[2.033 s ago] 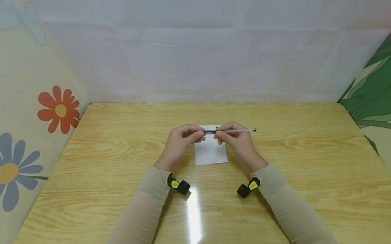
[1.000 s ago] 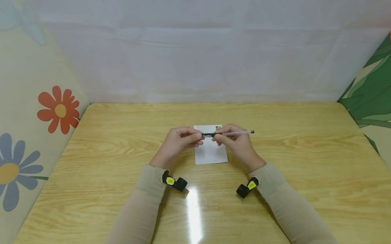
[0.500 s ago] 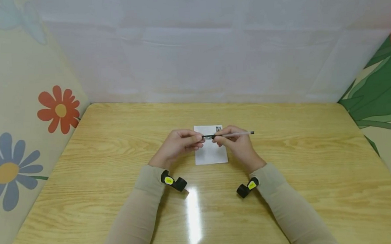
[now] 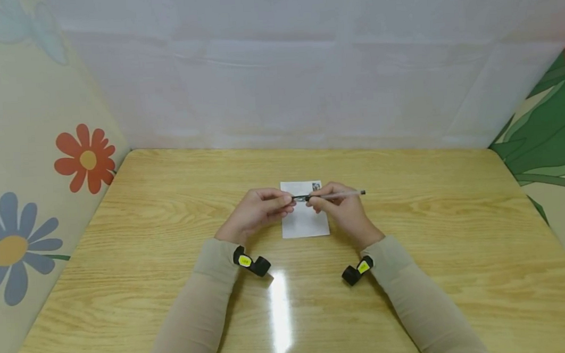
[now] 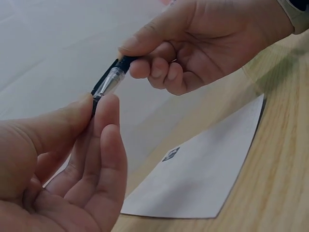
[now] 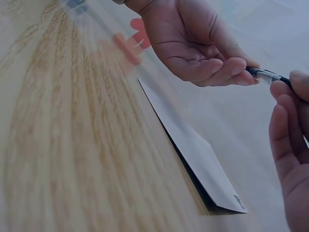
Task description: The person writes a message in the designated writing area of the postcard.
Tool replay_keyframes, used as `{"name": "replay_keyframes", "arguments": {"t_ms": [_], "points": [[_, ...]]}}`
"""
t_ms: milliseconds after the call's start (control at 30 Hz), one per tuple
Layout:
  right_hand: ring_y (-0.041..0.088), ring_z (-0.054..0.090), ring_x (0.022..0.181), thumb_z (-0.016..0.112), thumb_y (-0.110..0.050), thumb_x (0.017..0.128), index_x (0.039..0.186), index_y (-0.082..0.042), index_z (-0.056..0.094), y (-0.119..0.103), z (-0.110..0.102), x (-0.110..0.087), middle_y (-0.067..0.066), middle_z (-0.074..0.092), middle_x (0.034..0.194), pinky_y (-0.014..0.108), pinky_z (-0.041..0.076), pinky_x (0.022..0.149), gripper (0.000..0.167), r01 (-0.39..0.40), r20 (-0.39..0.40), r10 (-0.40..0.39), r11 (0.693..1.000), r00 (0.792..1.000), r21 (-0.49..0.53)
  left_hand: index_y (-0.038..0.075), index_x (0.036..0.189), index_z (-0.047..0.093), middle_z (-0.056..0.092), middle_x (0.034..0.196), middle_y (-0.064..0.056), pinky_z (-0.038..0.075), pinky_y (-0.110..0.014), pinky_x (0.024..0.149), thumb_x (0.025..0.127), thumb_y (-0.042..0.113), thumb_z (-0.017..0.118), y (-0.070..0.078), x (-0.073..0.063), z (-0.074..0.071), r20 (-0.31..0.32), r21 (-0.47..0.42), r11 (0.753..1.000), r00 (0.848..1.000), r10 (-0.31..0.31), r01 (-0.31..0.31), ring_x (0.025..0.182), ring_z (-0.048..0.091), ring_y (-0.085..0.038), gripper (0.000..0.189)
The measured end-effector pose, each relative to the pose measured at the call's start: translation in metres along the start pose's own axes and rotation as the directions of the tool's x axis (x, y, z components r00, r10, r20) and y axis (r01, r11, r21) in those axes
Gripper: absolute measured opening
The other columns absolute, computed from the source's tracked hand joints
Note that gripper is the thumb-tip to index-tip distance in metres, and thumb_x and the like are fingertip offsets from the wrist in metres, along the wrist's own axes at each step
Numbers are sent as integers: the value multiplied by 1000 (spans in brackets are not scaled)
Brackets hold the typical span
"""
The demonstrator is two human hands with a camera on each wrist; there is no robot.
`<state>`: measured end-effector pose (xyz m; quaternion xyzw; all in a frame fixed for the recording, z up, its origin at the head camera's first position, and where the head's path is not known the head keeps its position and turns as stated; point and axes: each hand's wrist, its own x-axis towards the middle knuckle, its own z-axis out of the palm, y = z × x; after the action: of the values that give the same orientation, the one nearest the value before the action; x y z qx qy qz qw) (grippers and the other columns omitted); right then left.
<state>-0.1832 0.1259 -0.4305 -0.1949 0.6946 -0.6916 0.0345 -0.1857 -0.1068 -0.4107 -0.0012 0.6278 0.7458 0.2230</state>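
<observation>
A glossy yellow-brown wooden table [image 4: 145, 205] carries a long, white reflection of light [image 4: 280, 315]. Behind it is a pale, creased backdrop [image 4: 259, 92]. The cream left wall [image 4: 12, 137] bears a painted red flower [image 4: 87, 160], below it a blue-grey flower [image 4: 9, 250]. At right are painted large green leaves [image 4: 548, 125].

Looking like an indoor booth, showing flower-patterned side walls [image 4: 25, 115], a creased white backdrop [image 4: 278, 86] and a wood-grain desk [image 4: 432, 206].

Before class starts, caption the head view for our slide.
Left hand and right hand hold a pen above white paper on a table.
</observation>
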Motion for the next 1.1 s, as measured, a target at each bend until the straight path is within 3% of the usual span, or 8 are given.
{"name": "replay_keyframes", "arguments": {"t_ms": [300,533,900,1100], "points": [[19,66,76,73,-13,95,92,-5,71,7,2,3,6,76,88,31,57,76,9,-4,-49,9,994,999,107,-11,111,70,75,94,-8,59,-24,77,98,1,65,-1,2,5,-51,68,994,995,84,-81,83,73,-12,18],[15,66,73,72,-6,94,91,0,70,9,3,5,4,75,84,28,57,73,6,-17,-78,29,988,997,151,-14,113,68,75,97,-10,60,-26,79,97,3,68,0,0,8,-74,119,987,990,121,-112,83,74,-13,23],[20,68,79,72,-10,96,101,-2,72,9,0,3,5,77,91,33,57,77,10,-30,-12,32,995,999,95,-13,115,68,75,92,-7,60,-25,78,98,3,66,3,-1,2,-46,110,992,997,63,-58,82,73,-11,24],[22,67,80,73,-13,95,101,-3,73,10,0,3,7,77,93,33,55,76,12,-44,-1,45,996,999,74,-16,120,64,76,88,-5,59,-22,75,99,1,64,1,0,0,-34,48,999,999,7,-5,80,73,-10,27]]}}
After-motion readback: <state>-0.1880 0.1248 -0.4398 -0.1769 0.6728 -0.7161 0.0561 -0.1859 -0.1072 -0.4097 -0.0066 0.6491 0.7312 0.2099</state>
